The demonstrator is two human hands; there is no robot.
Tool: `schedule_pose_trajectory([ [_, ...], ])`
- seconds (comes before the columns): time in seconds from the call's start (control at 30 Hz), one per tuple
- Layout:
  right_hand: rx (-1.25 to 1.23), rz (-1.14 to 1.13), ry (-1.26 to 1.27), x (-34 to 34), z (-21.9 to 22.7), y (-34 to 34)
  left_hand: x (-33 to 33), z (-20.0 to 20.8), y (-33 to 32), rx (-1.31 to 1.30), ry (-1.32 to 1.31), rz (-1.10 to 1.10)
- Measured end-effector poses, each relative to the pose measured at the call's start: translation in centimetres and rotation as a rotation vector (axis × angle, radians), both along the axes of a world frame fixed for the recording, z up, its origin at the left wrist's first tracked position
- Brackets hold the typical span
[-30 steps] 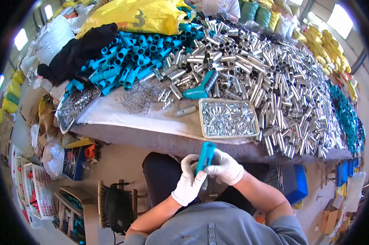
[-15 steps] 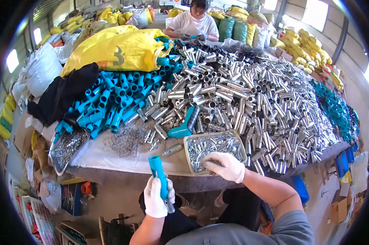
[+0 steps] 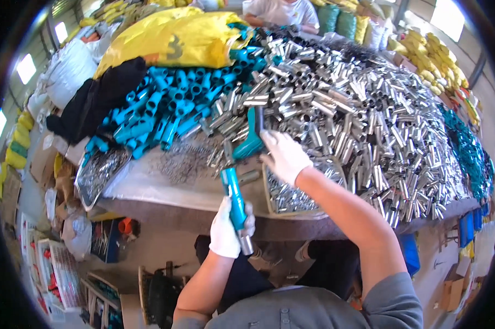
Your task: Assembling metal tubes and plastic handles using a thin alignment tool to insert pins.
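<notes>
- Your white-gloved left hand (image 3: 229, 230) grips a blue plastic tube with a silver metal end (image 3: 236, 205), held upright before the table's edge.
- Your white-gloved right hand (image 3: 283, 156) rests, fingers loosely curled, on the teal-handled tool (image 3: 250, 143) beside the shallow tray of small metal parts (image 3: 291, 197).

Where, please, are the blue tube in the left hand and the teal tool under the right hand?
blue tube (image 3: 234, 197), head view, middle of its blue body.
teal tool (image 3: 249, 147), head view, its curved handle.

Workshop; metal tube heap (image 3: 357, 115) on table; yellow sacks (image 3: 176, 38)
</notes>
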State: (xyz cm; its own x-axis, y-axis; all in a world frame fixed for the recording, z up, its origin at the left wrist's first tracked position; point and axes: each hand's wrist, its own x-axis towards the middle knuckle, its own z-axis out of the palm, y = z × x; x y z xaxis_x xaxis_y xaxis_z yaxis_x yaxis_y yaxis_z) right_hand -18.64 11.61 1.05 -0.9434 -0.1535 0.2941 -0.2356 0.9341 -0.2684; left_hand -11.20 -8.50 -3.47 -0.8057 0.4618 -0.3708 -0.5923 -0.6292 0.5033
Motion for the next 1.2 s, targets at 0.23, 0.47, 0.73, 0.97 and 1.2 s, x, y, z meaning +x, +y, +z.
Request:
schedule_pose_trajectory([
  [0.23, -0.573, 0.248, -0.178, 5.0, 1.9, 0.0, 1.4, 0.7, -0.9, -0.027, 0.139, -0.095],
  [0.47, -0.248, 0.344, -0.153, 8.2, 1.5, 2.2, 0.3, 0.0, -0.7, 0.046, 0.018, -0.001],
  [0.73, -0.196, 0.180, -0.023, 6.9, 2.6, 7.0, -6.0, 1.5, 0.1, 0.284, 0.105, -0.104],
  [0.97, -0.072, 0.158, -0.001, 3.2, 4.0, 8.3, -12.9, 2.3, 4.5, 0.271, 0.285, -0.168],
  [1.2, 0.094, -0.393, -0.041, -15.2, 7.5, 16.7, -13.9, 3.7, 6.3, 0.209, 0.300, -0.324],
])
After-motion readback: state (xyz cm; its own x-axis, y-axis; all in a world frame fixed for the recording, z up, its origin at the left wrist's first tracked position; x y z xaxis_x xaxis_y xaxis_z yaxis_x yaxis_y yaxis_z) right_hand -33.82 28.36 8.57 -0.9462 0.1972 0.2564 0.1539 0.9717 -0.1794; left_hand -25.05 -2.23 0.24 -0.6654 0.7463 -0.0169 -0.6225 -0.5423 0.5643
